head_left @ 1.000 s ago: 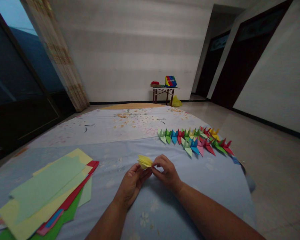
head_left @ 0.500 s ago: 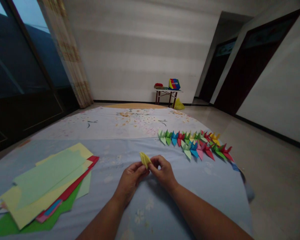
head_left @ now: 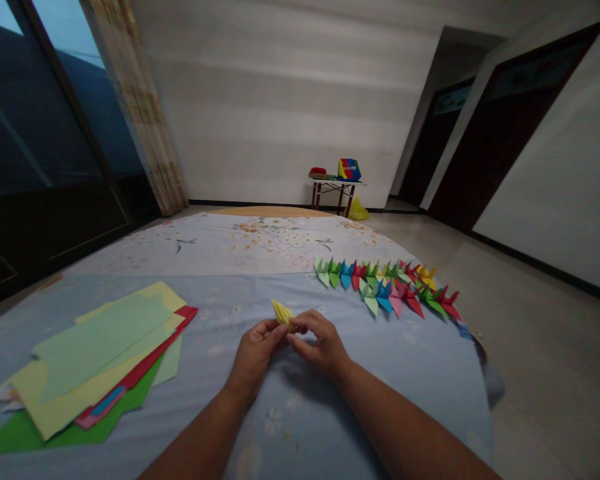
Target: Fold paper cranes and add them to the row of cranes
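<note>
Yellow folded-paper piece (head_left: 283,314) rises above your fingertips over the pale blue floral cloth (head_left: 220,400), its pointed end tilting up and to the left. Your left hand (head_left: 257,350) pinches its lower end between thumb and fingers, and your right hand (head_left: 323,341) grips that same end from the right.

Home room with patterned curtain (head_left: 143,110)

Dim room | daylight at left window | soft shadow under hands (head_left: 291,343) | edges stretched | fine detail soft
</note>
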The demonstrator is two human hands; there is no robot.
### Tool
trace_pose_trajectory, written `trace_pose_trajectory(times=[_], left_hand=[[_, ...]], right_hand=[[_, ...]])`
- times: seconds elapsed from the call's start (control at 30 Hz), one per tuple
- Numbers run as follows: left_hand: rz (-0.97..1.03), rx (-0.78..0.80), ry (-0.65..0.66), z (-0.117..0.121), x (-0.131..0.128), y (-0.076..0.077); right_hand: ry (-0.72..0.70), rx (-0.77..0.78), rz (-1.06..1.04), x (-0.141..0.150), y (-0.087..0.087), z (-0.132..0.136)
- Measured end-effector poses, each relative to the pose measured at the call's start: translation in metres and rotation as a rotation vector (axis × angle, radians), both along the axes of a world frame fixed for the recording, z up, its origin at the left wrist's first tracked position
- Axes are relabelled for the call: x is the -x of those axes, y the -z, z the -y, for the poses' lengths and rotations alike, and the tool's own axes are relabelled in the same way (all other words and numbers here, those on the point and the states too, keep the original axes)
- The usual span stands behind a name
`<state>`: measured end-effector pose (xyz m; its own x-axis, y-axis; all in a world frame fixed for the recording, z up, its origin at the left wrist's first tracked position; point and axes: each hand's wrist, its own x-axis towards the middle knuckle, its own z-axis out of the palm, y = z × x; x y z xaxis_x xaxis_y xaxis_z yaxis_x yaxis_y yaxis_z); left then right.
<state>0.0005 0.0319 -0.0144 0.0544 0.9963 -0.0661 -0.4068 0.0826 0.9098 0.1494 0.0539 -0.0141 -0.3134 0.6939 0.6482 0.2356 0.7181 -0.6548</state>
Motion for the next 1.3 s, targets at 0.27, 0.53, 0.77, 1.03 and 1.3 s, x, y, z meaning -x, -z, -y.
trace_pose_trajectory(times=[0.27,0.53,0.77,1.03,1.3], left_hand=[[-0.061,0.000,-0.059,0.002,-0.002,-0.003],[-0.177,-0.055,-0.090,0.004,0.000,-0.008],[-0.185,-0.115,-0.103,0.004,-0.004,-0.002],[-0.361,-0.196,-0.159,0.004,-0.004,-0.001],[-0.448,-0.239,-0.222,0.005,-0.003,-0.004]], right_hand=[[0.047,0.163,-0.084,0.001,0.010,-0.006],[-0.006,0.529,-0.316,0.001,0.008,-0.011],[-0.102,0.637,-0.392,0.004,0.009,-0.010],[-0.136,0.674,-0.431,0.005,0.010,-0.011],[-0.136,0.705,-0.460,0.007,0.009,-0.014]])
